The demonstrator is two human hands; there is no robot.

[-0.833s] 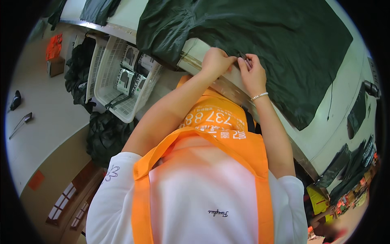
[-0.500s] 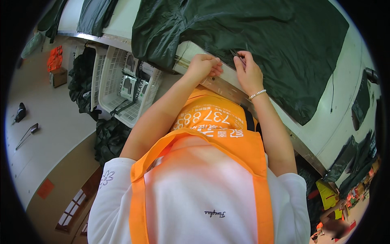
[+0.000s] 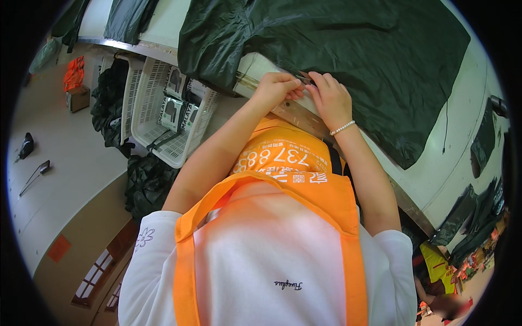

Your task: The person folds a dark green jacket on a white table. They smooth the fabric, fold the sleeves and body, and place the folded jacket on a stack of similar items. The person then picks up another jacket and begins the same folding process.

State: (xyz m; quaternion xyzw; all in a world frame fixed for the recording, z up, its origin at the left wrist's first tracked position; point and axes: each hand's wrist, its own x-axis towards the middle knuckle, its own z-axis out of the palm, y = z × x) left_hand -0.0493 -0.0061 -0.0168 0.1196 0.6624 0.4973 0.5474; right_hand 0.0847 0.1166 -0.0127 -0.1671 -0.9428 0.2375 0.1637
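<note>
Pinching a small dark tool (image 3: 306,80), the right hand (image 3: 332,100) is by the green cloth (image 3: 375,60), near the curled left hand (image 3: 274,89), whose hold I cannot tell.

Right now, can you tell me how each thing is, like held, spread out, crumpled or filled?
Right hand: holding the small dark tool
Small dark tool: held; too small to tell if open
Left hand: fingers curled; can't tell if holding anything
Dark green cloth: spread out, wrinkled
White basket: partly filled with packages
Orange apron: worn
</note>
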